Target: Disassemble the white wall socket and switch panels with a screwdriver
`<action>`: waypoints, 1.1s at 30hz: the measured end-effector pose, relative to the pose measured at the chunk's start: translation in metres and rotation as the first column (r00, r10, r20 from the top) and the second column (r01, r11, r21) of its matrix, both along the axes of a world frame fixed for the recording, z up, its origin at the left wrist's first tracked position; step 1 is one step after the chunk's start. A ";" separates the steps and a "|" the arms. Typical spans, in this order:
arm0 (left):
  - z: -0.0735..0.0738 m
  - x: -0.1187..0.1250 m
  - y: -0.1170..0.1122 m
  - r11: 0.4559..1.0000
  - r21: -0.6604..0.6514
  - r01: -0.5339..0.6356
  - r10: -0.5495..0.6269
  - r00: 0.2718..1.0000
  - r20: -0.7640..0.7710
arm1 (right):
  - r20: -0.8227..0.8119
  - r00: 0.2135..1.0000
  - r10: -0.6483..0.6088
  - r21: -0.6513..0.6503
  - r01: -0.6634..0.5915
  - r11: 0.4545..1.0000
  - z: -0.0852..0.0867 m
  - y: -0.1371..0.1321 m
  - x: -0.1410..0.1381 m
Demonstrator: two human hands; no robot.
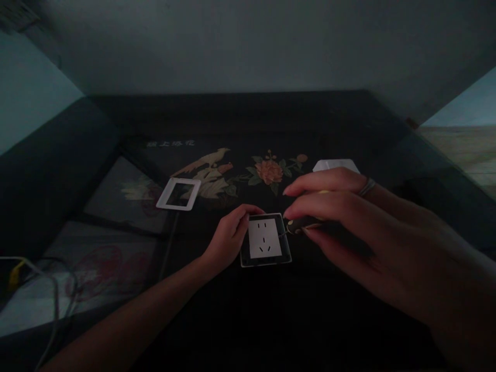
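A white wall socket (265, 238) in a dark frame lies flat on the dark table (232, 310). My left hand (228, 235) grips its left edge with curled fingers. My right hand (349, 227), a ring on one finger, is closed round a dark-handled tool (300, 224), seemingly a screwdriver with a yellow part. The tool's tip sits at the socket's right edge. A white rectangular cover frame (179, 194) lies apart to the upper left.
A painted panel with a bird and flowers (267, 170) covers the table's far part. A white object (336, 165) lies behind my right hand. Cables (54, 299) trail at the left edge. Lighting is very dim.
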State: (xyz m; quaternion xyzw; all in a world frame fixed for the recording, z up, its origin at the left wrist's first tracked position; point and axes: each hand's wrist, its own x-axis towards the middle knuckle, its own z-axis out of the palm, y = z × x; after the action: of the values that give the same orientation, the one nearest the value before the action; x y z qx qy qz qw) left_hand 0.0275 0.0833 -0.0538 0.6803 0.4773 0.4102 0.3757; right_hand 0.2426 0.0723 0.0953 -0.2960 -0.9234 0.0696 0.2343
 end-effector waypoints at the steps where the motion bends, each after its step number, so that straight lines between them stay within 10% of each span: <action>1: 0.000 0.000 0.000 1.000 0.002 0.000 0.000 1.000 -0.001 | -0.006 1.000 -0.002 0.007 0.002 1.000 0.000 0.000 0.000; 16: 0.003 -0.001 0.000 0.999 0.039 -0.030 0.032 0.998 -0.051 | 0.015 1.000 -0.002 -0.009 0.002 1.000 0.001 0.005 0.004; 22: 0.036 -0.001 -0.007 0.981 0.195 -0.009 0.043 0.985 -0.169 | 0.002 1.000 -0.002 0.021 0.002 1.000 0.000 0.009 0.003; 27: 0.059 0.015 -0.017 0.946 0.183 0.267 -0.110 0.797 -0.594 | 0.017 1.000 0.015 0.007 -0.015 1.000 0.002 0.009 0.006; 33: 0.068 0.034 -0.012 0.963 0.067 0.262 -0.125 0.649 -0.750 | 0.025 0.999 0.028 0.043 -0.029 0.999 0.005 0.007 0.004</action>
State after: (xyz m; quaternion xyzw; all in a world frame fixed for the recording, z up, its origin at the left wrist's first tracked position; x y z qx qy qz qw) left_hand 0.0615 0.0718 0.0146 0.8641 0.4760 0.0957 0.1325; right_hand 0.2471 0.0789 0.1004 -0.2786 -0.9315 0.0495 0.2284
